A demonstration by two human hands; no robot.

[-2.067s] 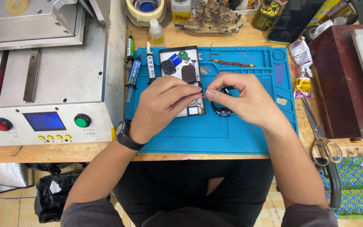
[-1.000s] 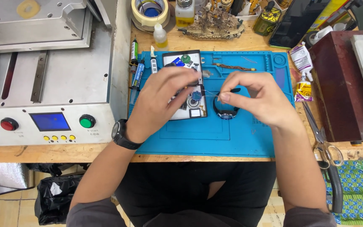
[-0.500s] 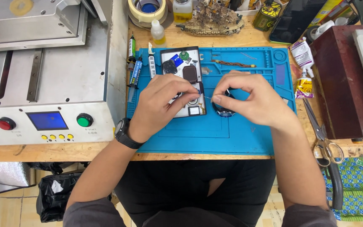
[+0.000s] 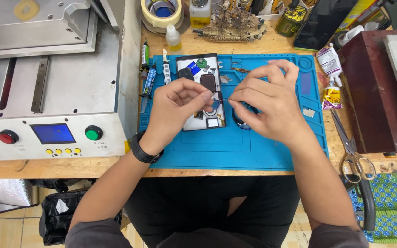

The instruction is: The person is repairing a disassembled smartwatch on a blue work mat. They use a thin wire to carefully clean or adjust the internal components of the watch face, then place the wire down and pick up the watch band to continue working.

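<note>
My left hand [image 4: 180, 108] and my right hand [image 4: 265, 98] meet above a blue work mat [image 4: 272, 156]. Between their fingertips runs a thin strip of clear tape or film [image 4: 221, 99], pinched at both ends. Under the left fingers lies an opened phone back [image 4: 201, 94] with small black and blue parts on it. A dark round tape roll [image 4: 240, 121] lies on the mat, partly hidden under my right hand. A black watch sits on my left wrist.
A grey machine [image 4: 51, 92] with red and green buttons fills the left. Pens and tubes [image 4: 149, 78] lie along the mat's left edge. Scissors [image 4: 352, 151] and a dark red box [image 4: 377, 92] stand right. Tape roll, bottles and a model ship line the back.
Both hands have lifted off the mat and drawn a little apart. The thin strip now stretches between their fingertips above the phone back.
</note>
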